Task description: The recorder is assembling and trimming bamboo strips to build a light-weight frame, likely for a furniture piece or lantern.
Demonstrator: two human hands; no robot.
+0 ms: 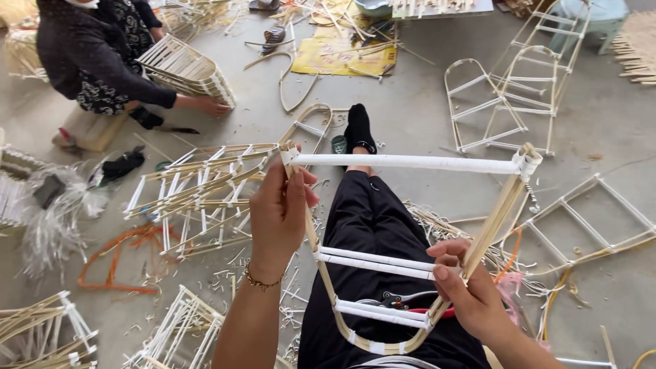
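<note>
I hold a bamboo frame [410, 162] wrapped in white tape over my lap, its top bar level and two taped cross rungs [376, 263] lower down. My left hand [279, 212] grips the frame's left upright near the top corner. My right hand [471, 287] pinches the right upright where a rung meets it. A pair of pliers with red handles [400, 301] lies on my black trousers under the frame. My leg stretches forward, ending in a black sock [359, 128].
Another person [102, 55] crouches at the far left, handling a slatted bamboo basket [188, 68]. Finished frames lie around: a stack [198, 191] to my left, several [512, 96] at the right. Orange cord [116, 260], bamboo scraps and yellow paper [342, 55] litter the concrete floor.
</note>
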